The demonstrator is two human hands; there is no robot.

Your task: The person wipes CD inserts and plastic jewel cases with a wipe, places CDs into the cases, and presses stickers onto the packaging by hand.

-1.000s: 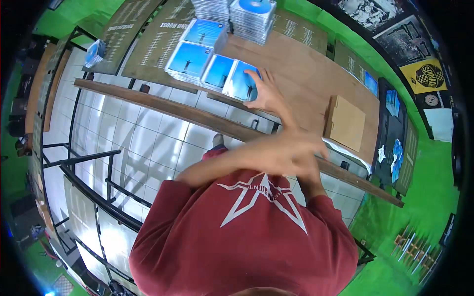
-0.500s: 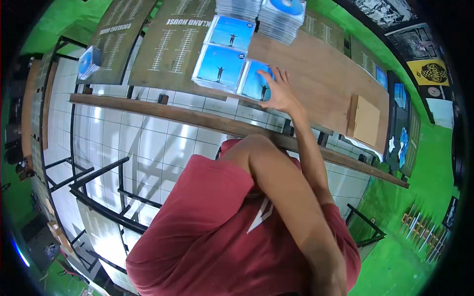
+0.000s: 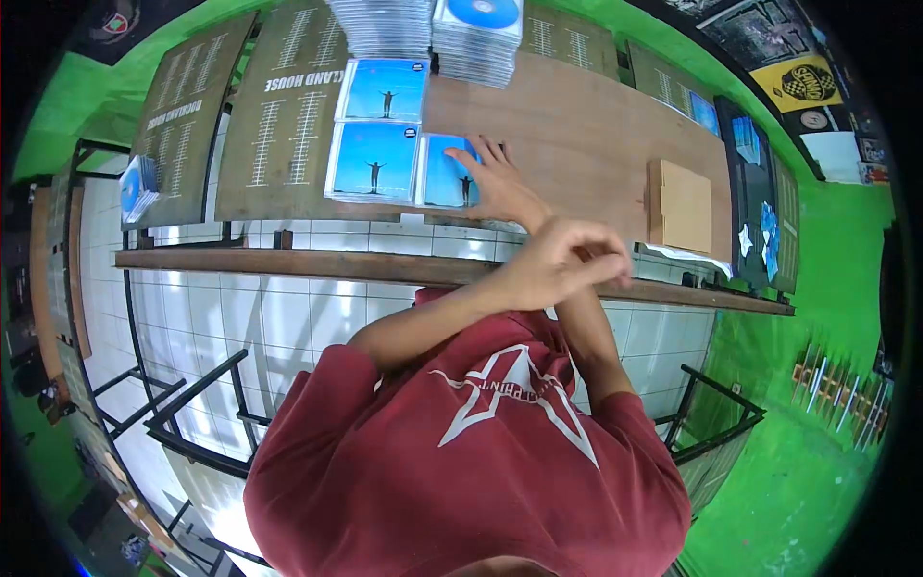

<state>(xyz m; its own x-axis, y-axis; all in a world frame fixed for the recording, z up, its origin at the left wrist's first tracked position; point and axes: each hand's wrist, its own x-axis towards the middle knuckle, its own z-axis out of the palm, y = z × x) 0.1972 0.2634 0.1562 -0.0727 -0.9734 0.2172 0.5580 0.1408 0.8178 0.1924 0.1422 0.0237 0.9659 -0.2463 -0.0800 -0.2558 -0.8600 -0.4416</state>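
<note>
My right hand (image 3: 495, 183) rests at the right side of a CD case (image 3: 440, 183) with a blue cover, its index finger over the top and its thumb by the near edge. This case lies beside two more blue CD cases (image 3: 373, 162) showing a figure with outstretched arms. My left hand (image 3: 567, 260) hangs in the air across my right forearm. Its fingers are loosely curled and somewhat blurred, with nothing visible in them. Behind the blue covers rise tall stacks of clear CD cases (image 3: 478, 48), one topped with a blue disc.
A brown cardboard box (image 3: 685, 205) stands on the right of the wooden table (image 3: 577, 125). A small stack of cases (image 3: 139, 188) sits on the far left board. A wooden bar (image 3: 317, 262) runs along the near side, and a black metal frame (image 3: 197, 413) stands left of me.
My left hand has come from low by my body, forward over my right forearm. The right hand stays at the same case. The view has shifted, and the table sits further left.
</note>
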